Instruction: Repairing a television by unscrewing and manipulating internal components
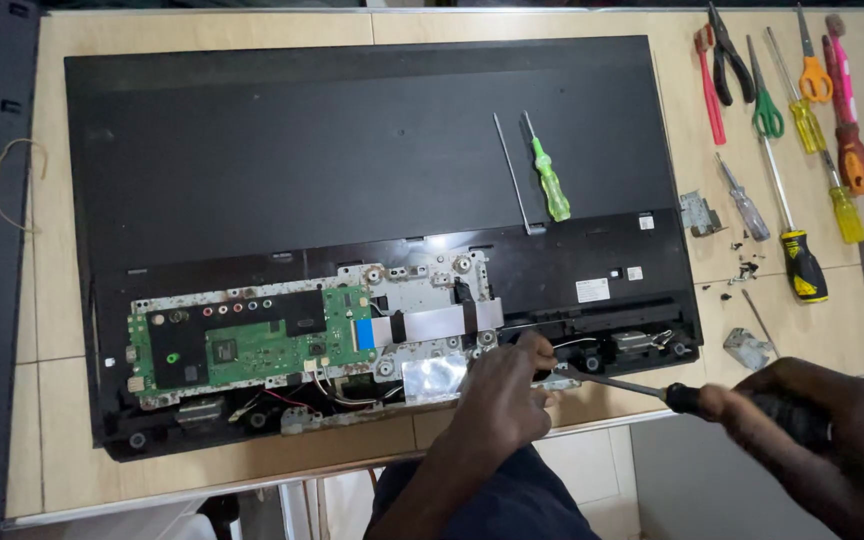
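While your right hand point(802, 425) wraps around the black handle of a long-shafted screwdriver point(652, 390), its metal tip points left toward the lower edge of the large black flat-panel television point(352, 150) lying face down on the pale wooden table point(202, 30). Your left hand point(502, 395) is curled with fingertips pinched at the spot where the tip meets the chassis, just beside a silver foil-covered patch point(434, 376); what it pinches is too small to tell. You have the open bottom strip of the set right in front of you: a green rectangular circuit board point(252, 345) sits at the left, and a white flat ribbon cable point(432, 325) runs from it toward your left hand. On the panel's back rest a green-handled screwdriver point(550, 180) and a thin grey metal rod point(512, 172), side by side. At the table's right end lies a row of hand tools point(802, 100), with small loose screws point(742, 270) scattered near them.
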